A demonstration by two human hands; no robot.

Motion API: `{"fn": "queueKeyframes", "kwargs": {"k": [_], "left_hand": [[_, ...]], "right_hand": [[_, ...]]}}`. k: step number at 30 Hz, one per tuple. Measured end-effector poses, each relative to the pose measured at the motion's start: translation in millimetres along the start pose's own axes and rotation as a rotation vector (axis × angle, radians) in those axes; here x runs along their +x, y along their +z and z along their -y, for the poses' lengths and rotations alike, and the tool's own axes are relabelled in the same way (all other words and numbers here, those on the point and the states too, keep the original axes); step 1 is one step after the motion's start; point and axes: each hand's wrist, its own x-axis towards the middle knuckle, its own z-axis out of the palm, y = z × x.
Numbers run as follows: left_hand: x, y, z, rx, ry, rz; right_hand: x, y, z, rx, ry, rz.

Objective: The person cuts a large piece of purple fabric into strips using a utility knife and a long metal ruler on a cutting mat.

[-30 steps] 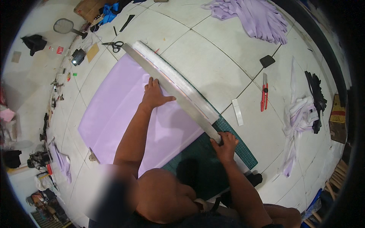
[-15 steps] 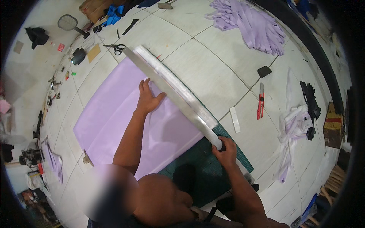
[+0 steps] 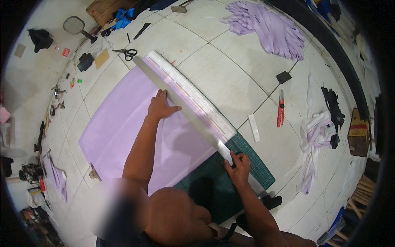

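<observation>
A long metal ruler (image 3: pixel 193 118) lies diagonally across lilac fabric (image 3: pixel 115 111), which is spread over a green cutting mat (image 3: pixel 253 158). My left hand (image 3: pixel 161 108) rests on the fabric, fingers and thumb spread, their tips at the ruler's near edge. Lower right, my right hand (image 3: pixel 238 168) grips the ruler between thumb and fingers, over the bare part of the mat. Beyond the ruler shows a lilac strip, bordered by a white band (image 3: pixel 196 98) along the fabric's far edge. The ruler's near end passes under my right forearm.
A red utility knife (image 3: pixel 280 109), a white strip (image 3: pixel 254 128) and a dark flat piece (image 3: pixel 284 77) lie right on the tiles. Black scissors (image 3: pixel 127 53) are beyond the ruler's far end. Lilac strips (image 3: pixel 271 31) are heaped at the back; white and lilac scraps (image 3: pixel 314 131) lie right.
The ruler has shifted toward the near left, most at my right hand, which moved with it. More lilac fabric shows between ruler and white band. My left hand has barely moved.
</observation>
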Motion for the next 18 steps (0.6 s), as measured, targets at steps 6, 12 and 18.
{"fn": "queueKeyframes", "kwargs": {"k": [6, 12, 18], "left_hand": [[2, -14, -17, 0.106, -0.049, 0.066], [12, -15, -20, 0.129, -0.084, 0.083], [18, -14, -21, 0.097, -0.077, 0.109]], "right_hand": [[7, 3, 0, -0.162, 0.004, -0.004], [14, 3, -3, -0.160, 0.010, -0.022], [16, 3, -3, -0.179, 0.019, -0.007]]}}
